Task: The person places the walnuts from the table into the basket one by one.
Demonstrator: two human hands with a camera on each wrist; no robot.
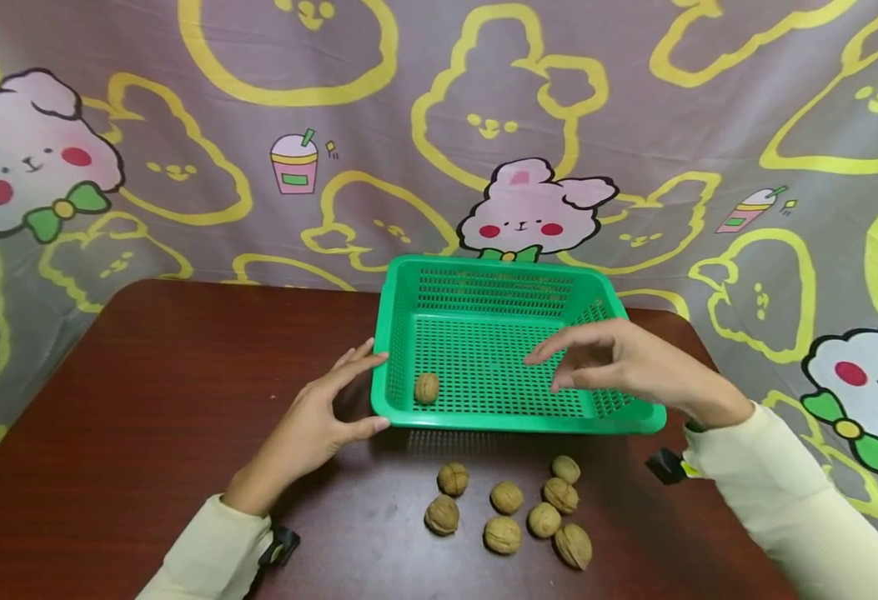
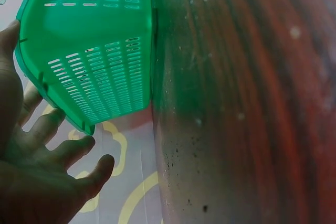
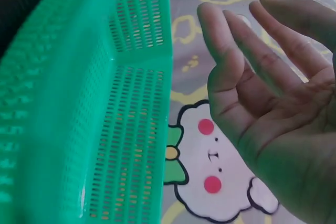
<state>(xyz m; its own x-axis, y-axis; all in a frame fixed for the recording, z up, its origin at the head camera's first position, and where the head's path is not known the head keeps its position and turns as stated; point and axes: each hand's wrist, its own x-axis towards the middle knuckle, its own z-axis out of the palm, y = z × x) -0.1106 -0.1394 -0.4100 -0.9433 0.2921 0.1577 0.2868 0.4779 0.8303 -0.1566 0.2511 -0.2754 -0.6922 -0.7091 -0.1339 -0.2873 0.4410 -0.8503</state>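
- The left hand (image 1: 317, 421) is lying against the near left corner of the green basket (image 1: 517, 279), thumb on the front wall and fingers spread along the left rim; the fingers look straight, pressing rather than curling round, likely so the light plastic does not slide on the table (image 1: 146, 392).
- In the left wrist view, the same hand (image 2: 37, 171) is showing an open palm with spread fingers right beside the basket's slotted wall (image 2: 100, 77).
- The right hand (image 1: 619, 362) is hovering over the right half of the basket, palm down, fingers loosely extended and holding nothing; the right wrist view is confirming an empty, relaxed palm (image 3: 273, 98) beside the mesh side (image 3: 105, 129).
- One walnut (image 1: 427, 387) is lying inside the basket, on the mesh floor near the front left corner, well apart from the right hand.
- Seven more walnuts (image 1: 509, 512) are sitting in a loose cluster on the table just in front of the basket, between the two forearms, within easy reach of either hand.
- The basket is standing flat at the table's far middle, its back wall close to the cartoon-printed cloth (image 1: 439, 125) hanging behind.
- Both pale sleeves (image 1: 799, 508) are reaching in from the near edge.
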